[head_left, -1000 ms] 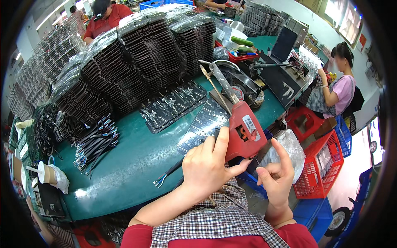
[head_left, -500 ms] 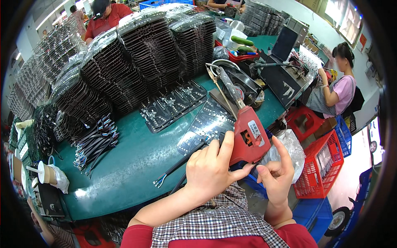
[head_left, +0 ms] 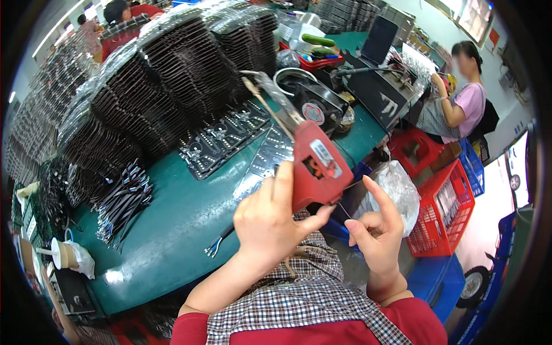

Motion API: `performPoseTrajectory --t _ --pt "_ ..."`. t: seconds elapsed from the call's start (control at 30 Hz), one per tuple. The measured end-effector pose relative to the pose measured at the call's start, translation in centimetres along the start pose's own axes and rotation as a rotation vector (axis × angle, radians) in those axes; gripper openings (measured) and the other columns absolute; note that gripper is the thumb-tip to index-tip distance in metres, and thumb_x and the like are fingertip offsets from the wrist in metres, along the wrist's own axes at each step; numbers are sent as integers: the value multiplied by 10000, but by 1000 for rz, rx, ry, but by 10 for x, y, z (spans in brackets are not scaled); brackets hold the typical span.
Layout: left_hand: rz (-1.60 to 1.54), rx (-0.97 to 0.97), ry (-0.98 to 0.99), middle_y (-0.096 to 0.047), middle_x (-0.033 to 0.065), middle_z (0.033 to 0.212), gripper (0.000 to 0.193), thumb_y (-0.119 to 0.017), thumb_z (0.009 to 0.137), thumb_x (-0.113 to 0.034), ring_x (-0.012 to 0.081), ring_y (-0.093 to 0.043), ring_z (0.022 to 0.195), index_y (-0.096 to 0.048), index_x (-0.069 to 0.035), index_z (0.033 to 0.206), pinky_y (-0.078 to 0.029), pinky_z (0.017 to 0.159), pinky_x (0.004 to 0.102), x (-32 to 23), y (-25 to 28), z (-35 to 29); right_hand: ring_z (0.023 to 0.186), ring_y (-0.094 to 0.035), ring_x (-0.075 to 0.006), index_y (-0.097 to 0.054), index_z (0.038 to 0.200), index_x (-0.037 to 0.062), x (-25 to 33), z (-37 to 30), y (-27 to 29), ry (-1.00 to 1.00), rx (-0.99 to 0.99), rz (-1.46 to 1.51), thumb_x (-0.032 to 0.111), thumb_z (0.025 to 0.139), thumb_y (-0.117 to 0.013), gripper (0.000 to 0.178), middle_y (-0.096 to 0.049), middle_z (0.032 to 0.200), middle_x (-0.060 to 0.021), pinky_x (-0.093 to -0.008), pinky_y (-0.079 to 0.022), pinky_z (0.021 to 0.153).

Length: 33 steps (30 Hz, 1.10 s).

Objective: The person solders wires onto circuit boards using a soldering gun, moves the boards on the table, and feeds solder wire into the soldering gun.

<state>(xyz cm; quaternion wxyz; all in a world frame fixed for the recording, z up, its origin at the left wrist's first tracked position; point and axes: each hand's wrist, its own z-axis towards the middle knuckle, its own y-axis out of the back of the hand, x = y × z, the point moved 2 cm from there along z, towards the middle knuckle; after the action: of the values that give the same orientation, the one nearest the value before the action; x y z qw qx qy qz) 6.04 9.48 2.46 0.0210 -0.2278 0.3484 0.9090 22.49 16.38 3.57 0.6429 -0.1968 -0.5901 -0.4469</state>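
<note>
In my left hand (head_left: 265, 215) I hold a red soldering gun (head_left: 317, 179) with a long metal nose. Its fingers lie behind the body and its thumb along the rear bottom edge. The nose points up and away over the bench. My right hand (head_left: 376, 233) is beside the gun's rear, thumb and curled fingers pinched, forefinger raised. A thin wire (head_left: 343, 210) runs from the gun's rear toward that pinch. Beyond the gun lie flat black circuit boards (head_left: 261, 164). A black cable (head_left: 215, 246) with stripped coloured ends sticks out left of my left hand.
Tall stacks of black boards (head_left: 178, 75) line the green bench (head_left: 167, 230). A cable bundle (head_left: 123, 207) lies at left, near a white-wrapped spool (head_left: 72, 256). A round black device (head_left: 313, 98) stands beyond the gun. At right are a red crate (head_left: 443, 213) and a seated person (head_left: 468, 106).
The gun and my left hand have shifted left. My right hand is farther from the gun's rear, with the thin wire now visible between them. The view has turned slightly.
</note>
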Motion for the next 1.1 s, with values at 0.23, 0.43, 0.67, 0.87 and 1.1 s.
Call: performPoseTrajectory --t 0.23,0.43,0.67,0.87,1.1 --pt "-3 -39 59 -606 82 804 803 -808 563 -399 222 -611 612 -483 15 1171 -477 529 319 10 4 5 473 -506 -38 -374 1332 -33 1 -3 4 5 63 -2 -27 778 -640 615 -548 512 -10 -176 -384 489" --pt "-21 -65 147 -627 109 795 784 -818 563 -360 251 -620 609 -474 4 1167 -490 558 322 19 7 8 470 -500 -39 -382 1327 -35 1 -7 13 -73 138 111 -38 766 -635 615 -551 512 -13 -172 -368 483" --pt "-23 -74 149 -627 100 787 783 -815 567 -371 249 -619 614 -473 -4 1168 -483 552 327 18 6 7 460 -498 -41 -410 1294 -62 0 -9 24 -143 174 234 -34 764 -628 574 -552 510 -13 -166 -354 473" --pt "4 -94 172 -625 97 779 773 -818 563 -364 251 -621 609 -475 -23 1166 -485 553 328 21 8 10 439 -474 -34 -436 1260 -74 0 -11 31 -157 183 276 -64 756 -610 533 -535 497 -10 -163 -335 448" --pt "-8 -103 180 -622 100 773 778 -820 564 -362 248 -627 620 -466 -33 1173 -486 559 321 25 9 9 422 -470 -35 -444 1235 -91 -3 -12 35 -156 184 328 -86 752 -600 507 -528 491 -11 -163 -332 434"
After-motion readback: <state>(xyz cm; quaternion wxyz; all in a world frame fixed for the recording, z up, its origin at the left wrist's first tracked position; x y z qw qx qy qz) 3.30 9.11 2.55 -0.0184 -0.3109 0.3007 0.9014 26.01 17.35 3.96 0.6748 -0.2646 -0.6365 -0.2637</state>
